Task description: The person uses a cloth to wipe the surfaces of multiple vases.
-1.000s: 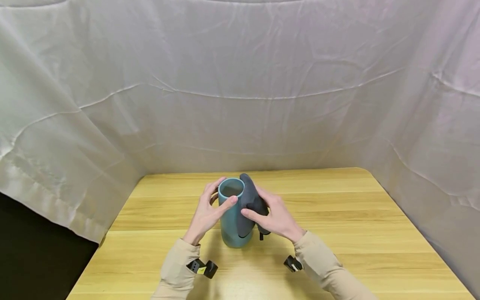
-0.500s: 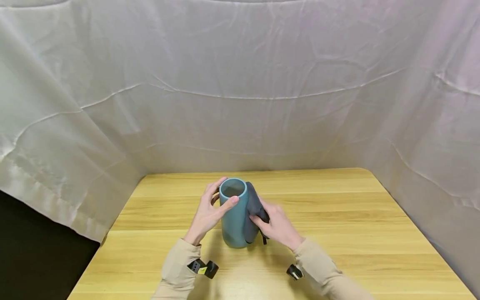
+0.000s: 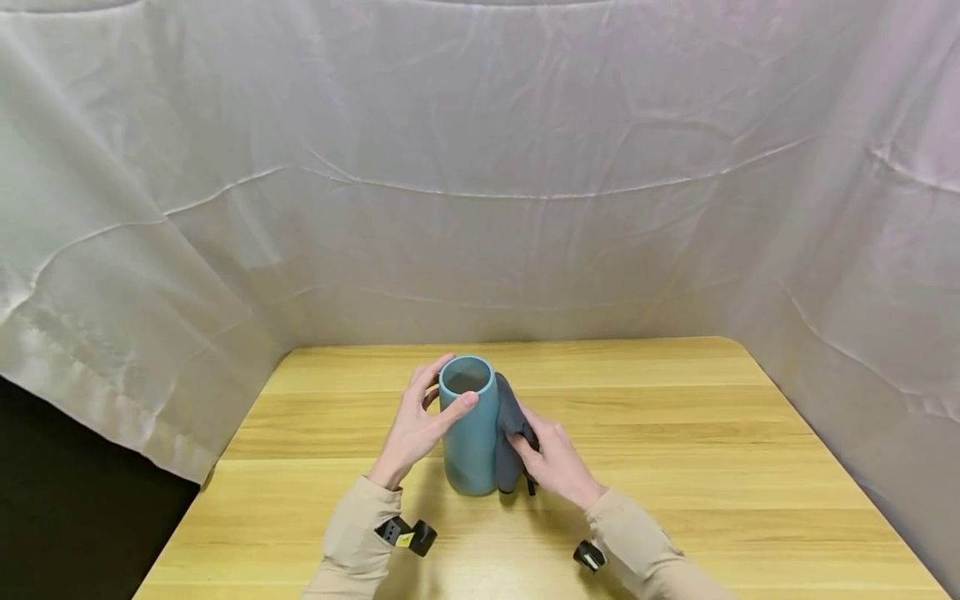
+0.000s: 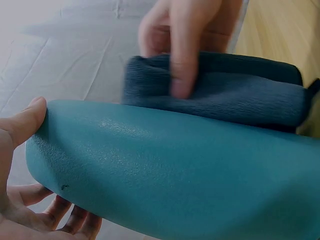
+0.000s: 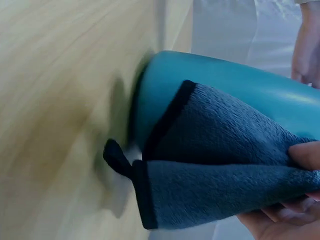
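A tall teal vase (image 3: 470,446) with a round open mouth stands upright on the table. My left hand (image 3: 417,422) grips it near the rim, thumb on the near side and fingers round the far left. My right hand (image 3: 557,458) pinches a folded dark grey cloth (image 3: 508,454) against the vase's right side. In the right wrist view the cloth (image 5: 225,192) is fuzzy, with black edging and a small black hanging loop (image 5: 117,157). A small dark mark (image 4: 64,187) shows on the vase's wall in the left wrist view.
The wooden table (image 3: 675,442) extends to both sides and behind the vase. Pale grey curtains (image 3: 480,233) hang behind and along the sides. Each beige-sleeved wrist wears a small black camera (image 3: 422,538).
The right hand has drawn the cloth from the vase's front round to its right side and slightly down. The left hand keeps its grip near the rim.
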`<action>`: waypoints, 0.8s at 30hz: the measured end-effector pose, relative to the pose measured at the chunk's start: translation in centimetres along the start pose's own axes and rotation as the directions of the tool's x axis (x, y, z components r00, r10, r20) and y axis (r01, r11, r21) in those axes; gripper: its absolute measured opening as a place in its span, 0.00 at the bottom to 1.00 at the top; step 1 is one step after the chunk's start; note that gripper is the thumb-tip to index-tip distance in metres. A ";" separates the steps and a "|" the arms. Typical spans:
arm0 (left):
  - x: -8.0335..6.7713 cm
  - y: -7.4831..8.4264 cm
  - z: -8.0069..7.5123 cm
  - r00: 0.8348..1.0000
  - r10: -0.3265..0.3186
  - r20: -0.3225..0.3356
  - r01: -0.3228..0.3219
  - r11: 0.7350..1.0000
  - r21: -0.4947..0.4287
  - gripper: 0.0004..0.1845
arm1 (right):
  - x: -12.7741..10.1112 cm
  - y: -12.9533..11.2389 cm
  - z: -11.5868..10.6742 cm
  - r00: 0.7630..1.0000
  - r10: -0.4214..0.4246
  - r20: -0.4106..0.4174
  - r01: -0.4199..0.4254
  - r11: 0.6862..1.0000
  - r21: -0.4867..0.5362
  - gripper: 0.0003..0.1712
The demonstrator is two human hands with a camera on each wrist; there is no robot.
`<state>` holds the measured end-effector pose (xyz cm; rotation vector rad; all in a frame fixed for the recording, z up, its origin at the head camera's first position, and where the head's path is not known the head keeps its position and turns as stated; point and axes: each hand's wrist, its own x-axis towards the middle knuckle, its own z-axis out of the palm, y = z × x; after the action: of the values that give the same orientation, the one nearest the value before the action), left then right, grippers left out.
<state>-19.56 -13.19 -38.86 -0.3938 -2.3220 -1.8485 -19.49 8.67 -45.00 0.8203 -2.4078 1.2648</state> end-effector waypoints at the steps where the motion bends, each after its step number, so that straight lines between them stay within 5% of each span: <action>1: 0.0 0.0 0.0 1.000 0.000 0.000 0.000 1.000 0.000 0.35 | 0.2 -0.2 -0.1 1.000 -0.003 -0.008 0.003 1.000 0.013 0.33; 13: -0.1 -0.2 -0.1 1.000 0.003 0.015 -0.003 1.000 0.002 0.35 | 2.2 -3.0 -1.2 0.988 -0.116 -0.099 0.116 0.993 -0.004 0.37; 24: -0.1 -0.3 -0.1 1.000 0.012 0.017 -0.012 1.000 0.008 0.34 | 1.7 -2.4 -0.9 0.976 -0.176 -0.127 0.166 0.983 -0.082 0.40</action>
<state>-19.57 -13.34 -39.12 -0.4230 -2.3323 -1.8374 -19.39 7.73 -42.05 0.8724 -2.2112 1.1245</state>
